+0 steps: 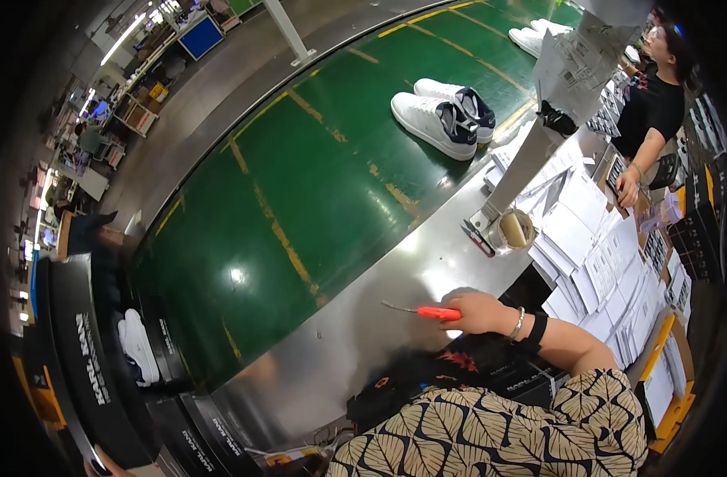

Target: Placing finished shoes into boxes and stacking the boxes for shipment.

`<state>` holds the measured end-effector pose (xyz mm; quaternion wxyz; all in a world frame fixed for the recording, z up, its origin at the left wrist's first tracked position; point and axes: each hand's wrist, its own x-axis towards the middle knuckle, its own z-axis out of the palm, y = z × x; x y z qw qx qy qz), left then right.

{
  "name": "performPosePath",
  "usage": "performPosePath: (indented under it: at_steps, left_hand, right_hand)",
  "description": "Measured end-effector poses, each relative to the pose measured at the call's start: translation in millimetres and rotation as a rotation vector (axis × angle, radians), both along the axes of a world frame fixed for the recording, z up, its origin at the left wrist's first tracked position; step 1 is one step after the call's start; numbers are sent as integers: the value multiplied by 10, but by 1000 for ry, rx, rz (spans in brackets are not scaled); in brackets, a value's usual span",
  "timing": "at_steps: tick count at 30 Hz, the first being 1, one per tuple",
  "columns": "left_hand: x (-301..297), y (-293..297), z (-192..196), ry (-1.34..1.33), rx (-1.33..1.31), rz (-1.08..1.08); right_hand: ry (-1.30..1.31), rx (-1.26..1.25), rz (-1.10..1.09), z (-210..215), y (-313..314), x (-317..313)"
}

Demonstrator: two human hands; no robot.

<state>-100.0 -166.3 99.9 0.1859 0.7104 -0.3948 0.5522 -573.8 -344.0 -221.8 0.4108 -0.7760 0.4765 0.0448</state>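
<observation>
My right hand (481, 313) is closed around the red handle of a small tool (440, 313). Its thin, slightly curved metal shaft points left over the steel table edge (355, 334). At the lower left rim, a small part of my left hand (113, 464) shows against the end of a large black shoebox (93, 342), gripping its edge; most of that hand is cut off. Beside this box, a white shoe (137, 348) lies in a black box. A pair of white sneakers with dark linings (443, 119) stands on the green conveyor belt (244, 199).
Small red-handled snips (478, 238) lie by a roll of tape (513, 230) next to a metal post (516, 179). Stacks of white paper sheets (590, 254) fill the right side. A co-worker (657, 95) in black stands at the far right. More black shoeboxes (192, 433) sit below left.
</observation>
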Motion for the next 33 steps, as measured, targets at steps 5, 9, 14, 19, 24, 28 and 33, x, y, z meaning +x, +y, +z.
performPosePath:
  at_steps: [5, 9, 14, 19, 24, 28, 33]
  left_hand:
    - [355, -741, -212, 537, 26, -338]
    - [-332, -1792, -368, 661, 324, -520]
    - [-811, -2692, -567, 738, 560, -630]
    - [-1075, -3188, -818, 1184, 545, -1004]
    - [-1581, -3265, -1026, 555, 832, -888]
    - [-1865, -3323, -1095, 538, 808, -830]
    - [-1807, -3280, -1198, 562, 724, -727]
  right_hand:
    - [-203, -279, -248, -77, -57, 262]
    - [-217, -298, -283, -107, -142, 546]
    - [-332, -419, -204, -395, -137, 683]
    - [-486, -185, -508, -495, -633, 427]
    - [-1140, 19, -1218, -295, -1727, -53]
    - [-1256, 136, -1442, 4, -2226, -176]
    - [-1482, 315, -1457, -116, -2545, -365]
